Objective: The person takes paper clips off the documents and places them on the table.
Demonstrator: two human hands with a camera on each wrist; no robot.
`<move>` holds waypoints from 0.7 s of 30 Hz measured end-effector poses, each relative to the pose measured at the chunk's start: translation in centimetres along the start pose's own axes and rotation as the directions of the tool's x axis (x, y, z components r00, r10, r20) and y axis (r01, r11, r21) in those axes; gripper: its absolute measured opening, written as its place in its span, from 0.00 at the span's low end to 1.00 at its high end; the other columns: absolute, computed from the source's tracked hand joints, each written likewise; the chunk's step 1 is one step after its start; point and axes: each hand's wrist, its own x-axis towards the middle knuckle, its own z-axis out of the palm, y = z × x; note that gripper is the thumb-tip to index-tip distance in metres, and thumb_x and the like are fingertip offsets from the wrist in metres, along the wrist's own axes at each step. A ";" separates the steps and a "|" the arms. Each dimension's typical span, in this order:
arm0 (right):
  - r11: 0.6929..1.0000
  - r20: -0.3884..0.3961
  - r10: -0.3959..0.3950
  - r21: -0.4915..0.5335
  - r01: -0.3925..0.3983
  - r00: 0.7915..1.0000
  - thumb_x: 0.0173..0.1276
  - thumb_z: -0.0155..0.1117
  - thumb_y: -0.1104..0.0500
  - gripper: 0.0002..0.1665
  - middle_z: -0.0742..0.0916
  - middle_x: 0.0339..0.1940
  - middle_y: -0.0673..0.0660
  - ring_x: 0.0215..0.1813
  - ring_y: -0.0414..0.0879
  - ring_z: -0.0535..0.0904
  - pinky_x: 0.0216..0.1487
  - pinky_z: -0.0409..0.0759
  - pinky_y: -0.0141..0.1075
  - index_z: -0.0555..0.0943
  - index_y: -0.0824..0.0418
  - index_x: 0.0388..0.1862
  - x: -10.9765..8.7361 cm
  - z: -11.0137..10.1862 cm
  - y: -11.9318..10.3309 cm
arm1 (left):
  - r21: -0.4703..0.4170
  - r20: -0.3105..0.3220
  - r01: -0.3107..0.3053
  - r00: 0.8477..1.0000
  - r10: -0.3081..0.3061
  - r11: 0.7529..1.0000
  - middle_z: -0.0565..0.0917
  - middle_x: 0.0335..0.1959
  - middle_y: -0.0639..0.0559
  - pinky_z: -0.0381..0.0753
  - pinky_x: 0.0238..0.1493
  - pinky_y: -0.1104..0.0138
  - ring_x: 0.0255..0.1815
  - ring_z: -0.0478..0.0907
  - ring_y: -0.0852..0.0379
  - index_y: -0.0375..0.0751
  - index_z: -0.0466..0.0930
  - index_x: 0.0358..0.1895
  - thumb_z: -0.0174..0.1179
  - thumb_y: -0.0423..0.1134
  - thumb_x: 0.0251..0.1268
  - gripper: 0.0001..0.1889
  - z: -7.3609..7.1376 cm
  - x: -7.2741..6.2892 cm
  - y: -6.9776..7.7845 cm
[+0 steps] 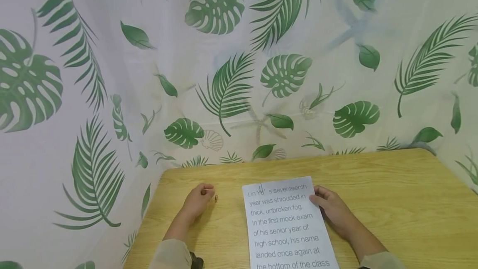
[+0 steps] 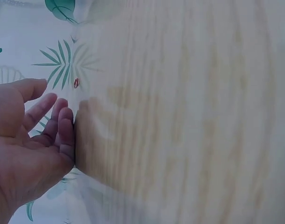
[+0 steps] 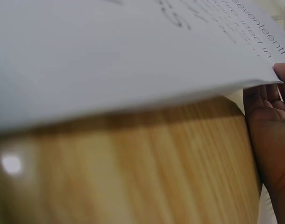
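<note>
A printed sheet of paper (image 1: 285,223) lies in front of me, its large text facing up. At its top edge sits a green paper clip (image 1: 260,189). My right hand (image 1: 336,213) pinches the sheet's right edge near the top, thumb above and fingers beneath. The right wrist view shows that edge of the paper (image 3: 110,60) lifted a little off the table. Left of the sheet, my left hand (image 1: 198,201) rests on the table with loosely curled fingers and nothing in them. Just beside its fingertips lies a small copper-red paper clip (image 1: 215,198), also seen in the left wrist view.
The wood-grain table (image 1: 392,202) reaches back to a white curtain (image 1: 313,74) printed with green leaves. The curtain also hangs along the left side, close to the table's edge. Bare tabletop shows right of the sheet.
</note>
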 end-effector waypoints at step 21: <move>1.000 0.009 -0.008 0.012 0.008 1.000 0.88 0.53 0.58 0.28 0.87 0.56 0.50 0.56 0.41 0.85 0.58 0.87 0.33 0.67 0.73 0.76 0.0 0.0 0.0 | 0.043 -0.086 -0.198 0.976 0.201 0.979 0.84 0.56 0.43 0.82 0.63 0.48 0.58 0.79 0.46 0.37 0.82 0.62 0.58 0.36 0.82 0.14 3.7 -2.0 5.8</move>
